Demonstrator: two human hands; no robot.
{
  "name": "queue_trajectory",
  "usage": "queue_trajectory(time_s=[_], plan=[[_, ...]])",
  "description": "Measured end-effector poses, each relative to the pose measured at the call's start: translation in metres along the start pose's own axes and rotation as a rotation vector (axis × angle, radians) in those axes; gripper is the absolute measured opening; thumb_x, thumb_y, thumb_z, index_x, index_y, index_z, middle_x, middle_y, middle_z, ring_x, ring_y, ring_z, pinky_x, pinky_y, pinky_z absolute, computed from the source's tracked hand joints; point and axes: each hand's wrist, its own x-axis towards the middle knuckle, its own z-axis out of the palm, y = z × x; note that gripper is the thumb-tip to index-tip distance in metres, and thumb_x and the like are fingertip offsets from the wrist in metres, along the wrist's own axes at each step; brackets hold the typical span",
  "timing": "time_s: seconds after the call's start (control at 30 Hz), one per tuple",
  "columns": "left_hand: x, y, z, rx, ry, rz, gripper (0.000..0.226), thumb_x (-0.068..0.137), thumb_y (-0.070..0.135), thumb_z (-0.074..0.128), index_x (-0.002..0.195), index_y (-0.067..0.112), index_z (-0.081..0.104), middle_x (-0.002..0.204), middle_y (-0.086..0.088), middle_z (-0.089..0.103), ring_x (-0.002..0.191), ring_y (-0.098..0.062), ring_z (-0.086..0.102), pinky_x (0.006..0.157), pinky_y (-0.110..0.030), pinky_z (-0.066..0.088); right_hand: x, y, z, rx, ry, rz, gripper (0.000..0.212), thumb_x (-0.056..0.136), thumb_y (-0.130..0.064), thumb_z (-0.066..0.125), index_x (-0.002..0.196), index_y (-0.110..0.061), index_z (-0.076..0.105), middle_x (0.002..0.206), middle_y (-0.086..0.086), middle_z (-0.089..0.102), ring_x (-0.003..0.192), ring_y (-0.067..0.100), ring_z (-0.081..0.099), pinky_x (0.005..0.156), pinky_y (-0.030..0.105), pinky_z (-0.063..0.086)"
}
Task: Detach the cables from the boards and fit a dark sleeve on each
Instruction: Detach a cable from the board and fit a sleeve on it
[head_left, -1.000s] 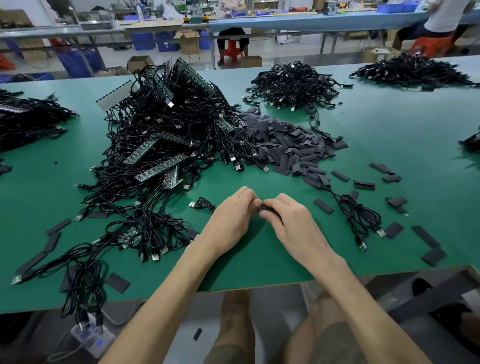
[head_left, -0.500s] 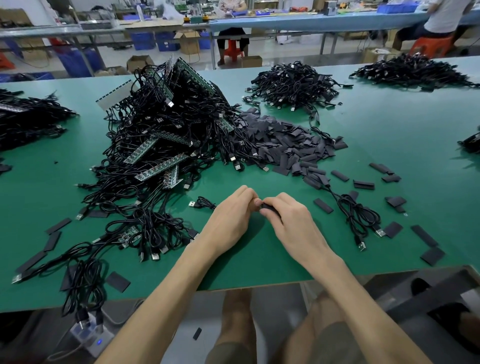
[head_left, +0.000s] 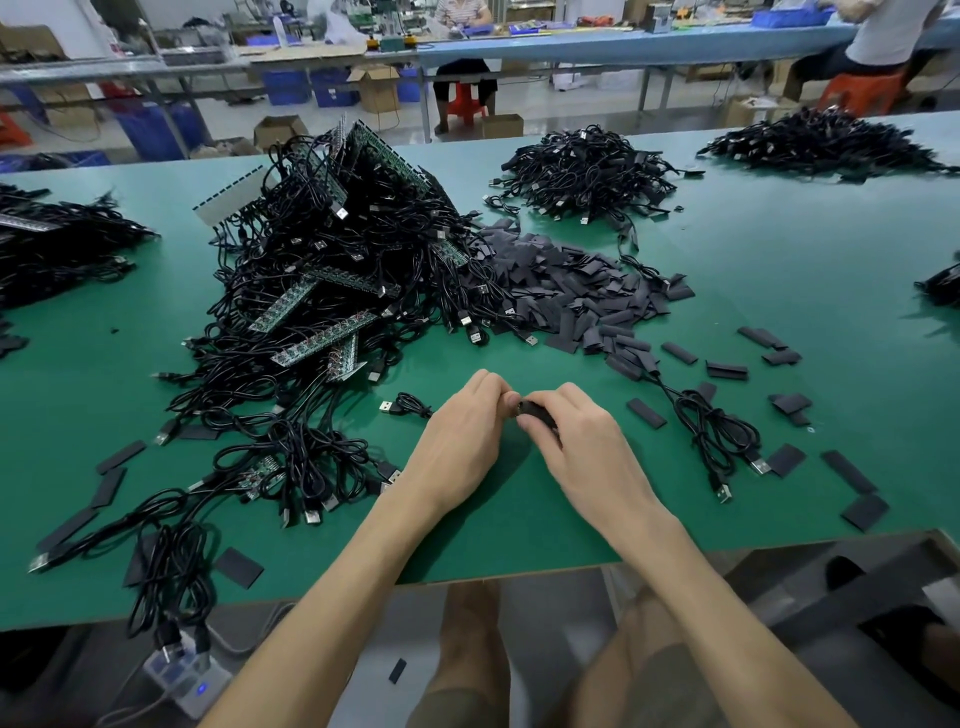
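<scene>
My left hand (head_left: 460, 441) and my right hand (head_left: 582, 447) meet over the green table (head_left: 519, 530) near its front edge. Between their fingertips sits a dark sleeve (head_left: 536, 413), pinched by my right hand. My left hand grips the black cable (head_left: 408, 405) whose USB plug lies just to its left; the cable's other end is hidden between the fingers. A big tangle of cables and green boards (head_left: 322, 291) rises at the left centre. Loose dark sleeves (head_left: 571, 296) form a heap behind my hands.
Finished cable piles lie at the back (head_left: 587, 171), back right (head_left: 821, 140) and far left (head_left: 57, 249). A coiled cable (head_left: 722, 441) and scattered sleeves lie to my right. A power strip (head_left: 187, 675) hangs below the table edge. People sit at far benches.
Both hands stay in the same spot; only small finger movement around the sleeve shows.
</scene>
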Motion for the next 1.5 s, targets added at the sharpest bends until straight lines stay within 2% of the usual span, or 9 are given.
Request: queue_trajectory(time_s=[0.2, 0.33, 0.5, 0.67, 0.77, 0.83, 0.97, 1.23, 1.5], plan=[[0.000, 0.002, -0.002, -0.014, 0.005, -0.007, 0.026, 0.110, 0.031, 0.036, 0.098, 0.013, 0.050, 0.095, 0.000, 0.051, 0.080, -0.019, 0.047, 0.074, -0.036, 0.039, 0.005, 0.006, 0.001, 0.068, 0.005, 0.036, 0.022, 0.099, -0.025, 0.067, 0.116, -0.011, 0.073, 0.089, 0.000, 0.059, 0.077, 0.019, 0.056, 0.072, 0.031, 0.044], [-0.003, 0.005, -0.005, 0.014, 0.007, 0.020, 0.023, 0.109, 0.026, 0.037, 0.097, 0.012, 0.049, 0.094, -0.002, 0.050, 0.077, -0.022, 0.048, 0.073, -0.038, 0.039, 0.005, 0.009, 0.002, 0.059, -0.049, -0.003, 0.020, 0.099, -0.023, 0.066, 0.115, -0.012, 0.074, 0.085, -0.002, 0.057, 0.074, 0.018, 0.056, 0.071, 0.036, 0.048], [-0.001, 0.007, -0.005, 0.059, 0.001, 0.024, 0.021, 0.108, 0.023, 0.044, 0.097, 0.008, 0.052, 0.095, -0.005, 0.052, 0.080, -0.027, 0.051, 0.074, -0.042, 0.042, 0.004, 0.011, 0.003, 0.020, -0.051, -0.029, 0.016, 0.100, -0.027, 0.064, 0.102, -0.013, 0.073, 0.081, -0.005, 0.050, 0.069, 0.017, 0.051, 0.064, 0.032, 0.039], [0.000, 0.007, -0.005, 0.011, 0.008, 0.025, 0.022, 0.109, 0.025, 0.044, 0.096, 0.010, 0.053, 0.094, 0.000, 0.052, 0.081, -0.024, 0.050, 0.075, -0.042, 0.041, 0.007, 0.013, 0.003, 0.137, 0.001, 0.040, 0.014, 0.094, -0.028, 0.072, 0.103, -0.017, 0.076, 0.079, -0.010, 0.056, 0.070, 0.007, 0.051, 0.066, 0.027, 0.038], [0.000, 0.006, -0.004, -0.039, -0.021, 0.014, 0.026, 0.109, 0.029, 0.043, 0.098, 0.009, 0.054, 0.094, -0.002, 0.054, 0.080, -0.024, 0.050, 0.074, -0.042, 0.041, 0.009, 0.013, 0.002, 0.192, 0.013, 0.079, 0.015, 0.094, -0.025, 0.073, 0.105, -0.015, 0.077, 0.083, -0.007, 0.061, 0.074, 0.010, 0.052, 0.070, 0.023, 0.037], [0.001, 0.005, -0.005, -0.116, -0.034, 0.008, 0.023, 0.108, 0.026, 0.046, 0.096, 0.009, 0.055, 0.088, 0.001, 0.054, 0.076, -0.018, 0.049, 0.072, -0.038, 0.042, 0.008, 0.012, 0.002, 0.184, 0.015, 0.061, 0.016, 0.096, -0.022, 0.071, 0.108, -0.012, 0.075, 0.090, -0.002, 0.064, 0.083, 0.016, 0.057, 0.076, 0.029, 0.042], [0.002, 0.006, -0.007, -0.240, -0.032, -0.045, 0.019, 0.106, 0.021, 0.050, 0.091, 0.013, 0.057, 0.073, 0.013, 0.051, 0.066, -0.003, 0.046, 0.063, -0.017, 0.034, 0.004, 0.005, 0.000, 0.085, 0.043, -0.005, 0.020, 0.100, -0.021, 0.064, 0.114, -0.007, 0.070, 0.100, 0.004, 0.061, 0.090, 0.028, 0.062, 0.081, 0.043, 0.050], [0.003, 0.004, -0.008, -0.346, -0.083, -0.074, 0.019, 0.106, 0.022, 0.051, 0.090, 0.019, 0.060, 0.069, 0.008, 0.058, 0.065, -0.016, 0.054, 0.065, -0.031, 0.043, -0.002, -0.005, -0.005, -0.001, 0.113, -0.118, 0.018, 0.102, -0.014, 0.059, 0.113, -0.002, 0.068, 0.101, 0.011, 0.060, 0.090, 0.032, 0.064, 0.073, 0.051, 0.054], [0.003, 0.002, -0.009, -0.356, -0.115, -0.058, 0.021, 0.107, 0.024, 0.050, 0.091, 0.015, 0.060, 0.065, 0.003, 0.060, 0.058, -0.008, 0.051, 0.060, -0.024, 0.041, -0.003, -0.007, -0.006, -0.024, 0.135, -0.159, 0.019, 0.101, -0.015, 0.060, 0.109, -0.001, 0.069, 0.096, 0.011, 0.062, 0.083, 0.032, 0.065, 0.069, 0.048, 0.056]])
